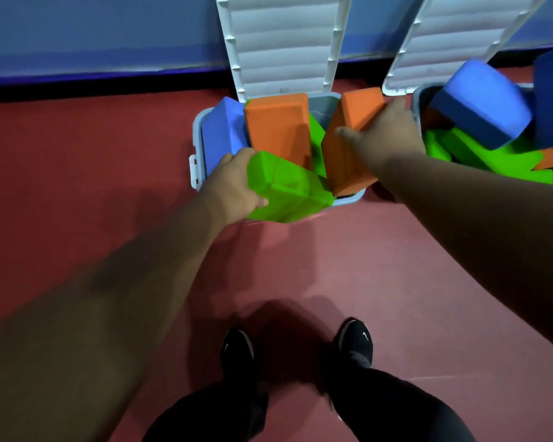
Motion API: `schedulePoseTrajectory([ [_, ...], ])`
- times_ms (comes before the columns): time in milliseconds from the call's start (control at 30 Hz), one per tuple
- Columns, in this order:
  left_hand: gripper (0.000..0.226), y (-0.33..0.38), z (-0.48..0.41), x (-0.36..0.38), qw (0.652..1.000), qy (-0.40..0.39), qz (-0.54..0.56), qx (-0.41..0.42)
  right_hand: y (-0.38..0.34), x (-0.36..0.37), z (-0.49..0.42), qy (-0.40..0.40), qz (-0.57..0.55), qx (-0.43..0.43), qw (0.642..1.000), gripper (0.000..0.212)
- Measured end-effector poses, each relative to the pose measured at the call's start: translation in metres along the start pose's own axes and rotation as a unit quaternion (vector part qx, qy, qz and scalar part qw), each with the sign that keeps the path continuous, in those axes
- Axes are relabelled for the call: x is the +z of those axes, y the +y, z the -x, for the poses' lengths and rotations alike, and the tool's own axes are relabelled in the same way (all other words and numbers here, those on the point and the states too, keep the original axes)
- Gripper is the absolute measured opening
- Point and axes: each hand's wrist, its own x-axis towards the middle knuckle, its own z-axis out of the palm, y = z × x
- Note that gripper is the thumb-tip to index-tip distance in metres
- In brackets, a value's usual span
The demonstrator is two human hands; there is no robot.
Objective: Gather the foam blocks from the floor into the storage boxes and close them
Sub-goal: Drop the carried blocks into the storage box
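Left hand (233, 183) clamped round the left end of a green foam block (284, 189). The block runs right from the grip, tilted over the near rim of the left storage box (198, 148). Right hand (387, 135) grasps an orange foam block (348, 145) from its right side. That block stands tilted at the box's right end, lower end inside. A blue block (221, 129) and a second orange block (278, 132) are already in. Box lid (281, 43) up. Right storage box (417, 100) piled with blocks, its lid (454, 36) also open.
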Motion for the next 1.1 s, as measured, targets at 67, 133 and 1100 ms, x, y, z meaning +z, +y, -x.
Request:
schedulePoseTrajectory([
  [67,0.094,-0.017,-0.020,0.017,0.999,0.006,0.029,0.022,-0.003,0.022,-0.018,0.021,-0.009,-0.011,1.000,0.093],
  [133,0.094,-0.036,-0.042,0.029,0.998,0.005,0.056,0.035,-0.006,0.041,-0.035,0.037,-0.008,-0.024,0.999,0.091],
  [1100,0.055,-0.111,-0.135,0.108,0.932,0.249,0.207,0.164,0.054,0.166,-0.089,0.184,-0.250,-0.172,0.935,0.047],
])
